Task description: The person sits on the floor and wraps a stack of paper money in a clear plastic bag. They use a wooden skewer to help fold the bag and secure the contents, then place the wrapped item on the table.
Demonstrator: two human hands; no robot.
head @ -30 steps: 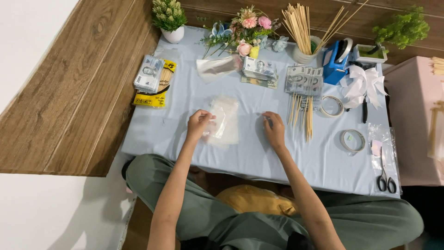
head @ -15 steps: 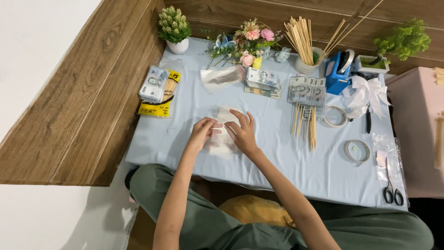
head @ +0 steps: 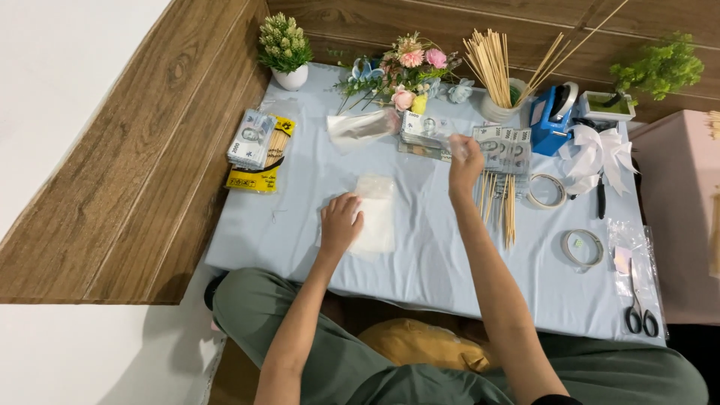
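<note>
Nearest the person, the left hand (head: 341,223) lies flat, its grip spread wide and holding nothing, on a stack of clear plastic sleeves (head: 375,214) that rests near the middle of the table (head: 300,232), which is covered in a pale blue cloth. The right hand (head: 465,161) is raised a little farther out, its grip narrowed to a pinch on a thin clear sleeve (head: 439,142), hard to make out, above a row of wooden skewers (head: 499,206) lying flat on the cloth. To the right of the skewers lie two rolls of tape (head: 547,191), and at the near right corner a clear bag (head: 634,262) lies flat with a pair of scissors (head: 639,311) on it.

Farther out, at the left edge, a yellow packet (head: 259,174) holds thin sticks, with a bundle of banknotes (head: 251,137) on top of it. More banknotes (head: 502,146) are spread just beyond the right hand, beside a crumpled clear bag (head: 360,127).

At the far edge, a white pot (head: 291,76) holds a small green plant (head: 285,41). A spray of artificial flowers (head: 409,67) lies beside it. A round white cup (head: 504,111) holds a bunch of upright wooden sticks (head: 487,60). Next to it stands a blue tape dispenser (head: 553,120), then a white ribbon bow (head: 596,154), and a shallow white planter (head: 606,106) holding a leafy green plant (head: 660,67).
</note>
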